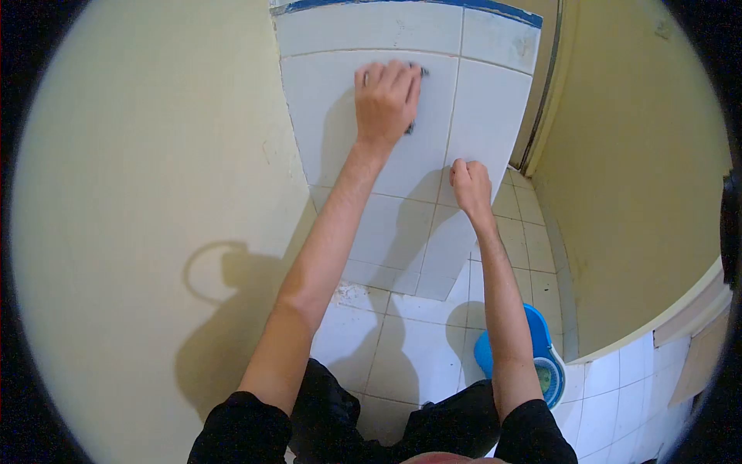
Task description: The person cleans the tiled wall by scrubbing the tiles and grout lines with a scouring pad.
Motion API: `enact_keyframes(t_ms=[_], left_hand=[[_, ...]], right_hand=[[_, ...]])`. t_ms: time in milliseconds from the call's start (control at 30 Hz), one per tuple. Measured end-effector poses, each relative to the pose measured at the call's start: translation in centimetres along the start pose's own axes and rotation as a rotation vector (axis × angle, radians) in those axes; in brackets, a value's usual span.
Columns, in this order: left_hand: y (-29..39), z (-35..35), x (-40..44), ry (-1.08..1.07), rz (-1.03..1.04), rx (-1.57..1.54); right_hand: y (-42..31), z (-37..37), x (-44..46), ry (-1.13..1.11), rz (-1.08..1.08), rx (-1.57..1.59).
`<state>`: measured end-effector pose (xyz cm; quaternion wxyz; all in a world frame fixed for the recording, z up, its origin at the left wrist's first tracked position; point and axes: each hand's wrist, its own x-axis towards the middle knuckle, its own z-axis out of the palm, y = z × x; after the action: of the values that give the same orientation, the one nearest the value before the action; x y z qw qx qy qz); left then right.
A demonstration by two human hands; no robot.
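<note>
My left hand (386,97) is pressed to the upper part of a white tiled wall (325,124), its fingers bent over a dark grey thing (410,129). Only small edges of that thing show beside the fingers and below the palm, so its kind is hidden. Lower and to the right, my right hand (470,185) is curled into a loose fist close to the tiles near the wall's right edge. No object shows in it. Whether its knuckles touch the tiles I cannot tell.
A blue strip (410,4) tops the tiled wall. On the floor (421,332), a blue mop bucket (550,348) with a basket stands by my right forearm. Cream walls (139,155) flank both sides. A narrow gap with a door frame lies behind on the right.
</note>
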<state>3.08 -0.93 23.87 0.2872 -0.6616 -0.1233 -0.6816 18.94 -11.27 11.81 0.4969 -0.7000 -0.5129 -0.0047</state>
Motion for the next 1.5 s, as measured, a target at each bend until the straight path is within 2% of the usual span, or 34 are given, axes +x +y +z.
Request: enact_keyframes(t_ms=[133,267,367,600,700,867,1133,1233,1367,1500], left_hand=[[-0.8,0.2,1.2,-0.002,-0.042,-0.055],[0.4,-1.3,-3.8,-0.102,-0.081,-0.053],[0.5,-1.8,-5.5,-0.086,-0.068,-0.044],[-0.4,-0.4,0.2,-0.022,-0.052,-0.030],[0.5,-0.6,0.2,-0.049,-0.092,-0.027],[2.9,-1.1,-5.3,-0.117,-0.129,-0.062],[1.5,0.4,0.6,-0.007,-0.117,-0.023],[2.2,-0.2,-1.1,-0.097,-0.132,-0.010],[2.9,-0.6,-4.0,-0.105,-0.127,-0.079],[1.5,-0.1,-0.2,-0.034,-0.113,-0.051]], right_hand=[[1.0,0.7,0.5,0.045,-0.025,-0.034],[0.7,0.6,0.3,0.048,-0.028,-0.026],[0.3,0.5,0.2,0.055,-0.026,-0.024],[0.1,0.4,0.1,0.062,-0.033,-0.033],[0.0,0.3,0.1,0.065,-0.034,-0.037],[0.2,0.4,0.2,0.086,-0.057,-0.041],[0.2,0.3,0.1,0.101,-0.070,-0.032],[0.0,0.3,-0.1,0.079,-0.058,-0.020],[0.0,0.2,0.0,0.059,-0.040,-0.012],[-0.1,0.2,0.0,0.066,-0.044,-0.045]])
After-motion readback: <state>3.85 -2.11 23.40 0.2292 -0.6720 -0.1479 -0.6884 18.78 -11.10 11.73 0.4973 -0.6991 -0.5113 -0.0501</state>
